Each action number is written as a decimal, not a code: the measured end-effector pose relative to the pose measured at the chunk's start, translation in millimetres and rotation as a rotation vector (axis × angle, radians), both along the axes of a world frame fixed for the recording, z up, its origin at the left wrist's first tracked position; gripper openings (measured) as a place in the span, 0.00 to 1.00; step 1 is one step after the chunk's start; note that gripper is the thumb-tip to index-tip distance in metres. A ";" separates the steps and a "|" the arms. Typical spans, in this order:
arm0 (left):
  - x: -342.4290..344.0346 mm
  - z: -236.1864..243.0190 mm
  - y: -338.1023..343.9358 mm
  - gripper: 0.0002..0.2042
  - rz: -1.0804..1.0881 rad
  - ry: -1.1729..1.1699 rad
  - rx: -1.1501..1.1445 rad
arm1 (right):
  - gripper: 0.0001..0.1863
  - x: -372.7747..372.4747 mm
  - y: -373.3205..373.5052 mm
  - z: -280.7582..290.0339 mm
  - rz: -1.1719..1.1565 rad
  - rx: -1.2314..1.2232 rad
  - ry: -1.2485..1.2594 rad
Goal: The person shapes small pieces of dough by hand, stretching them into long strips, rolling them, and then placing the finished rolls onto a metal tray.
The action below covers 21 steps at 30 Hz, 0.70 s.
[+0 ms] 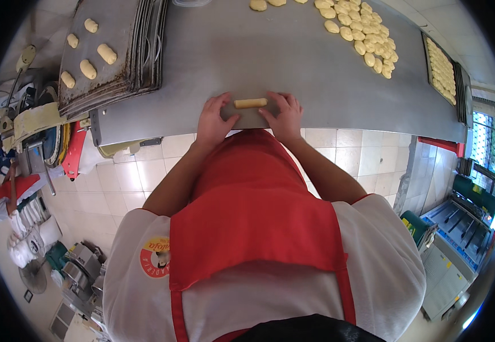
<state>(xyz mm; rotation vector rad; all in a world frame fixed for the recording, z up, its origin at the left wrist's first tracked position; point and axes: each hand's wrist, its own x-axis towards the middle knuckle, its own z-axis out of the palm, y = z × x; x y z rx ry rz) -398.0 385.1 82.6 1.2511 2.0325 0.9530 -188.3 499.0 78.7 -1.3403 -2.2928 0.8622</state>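
A short rolled log of pale yellow dough (251, 103) lies crosswise on the grey metal worktable (247, 62), close to its front edge. My left hand (215, 121) rests at the table beside the log's left end, thumb and fingers apart with a small gap to the dough. Around the right end is my right hand (285, 116), also with thumb and fingers spread; its fingertips are very near the dough, and I cannot tell whether they touch. Neither hand grips the log.
Stacked baking trays (111, 62) stand on the left, the top one holding several dough rolls (88, 69). A heap of dough pieces (367, 34) lies at the far right. Another tray (441, 68) full of dough sits at the right edge. A person (14, 188) is at far left.
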 end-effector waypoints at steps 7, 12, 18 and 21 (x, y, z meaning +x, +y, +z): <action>12.8 -7.7 5.2 0.31 0.104 -0.139 -0.082 | 0.23 -12.3 -3.0 -12.3 -0.061 -0.124 0.132; 6.0 9.0 8.0 0.28 -0.031 0.012 -0.020 | 0.24 0.4 26.8 5.0 0.304 0.192 0.217; -52.8 38.5 45.0 0.29 -0.224 0.143 -0.207 | 0.30 -45.5 55.1 -1.4 0.752 0.033 0.124; -133.4 154.1 38.4 0.28 -0.213 0.002 -0.055 | 0.28 -120.8 51.7 99.0 0.716 0.027 0.366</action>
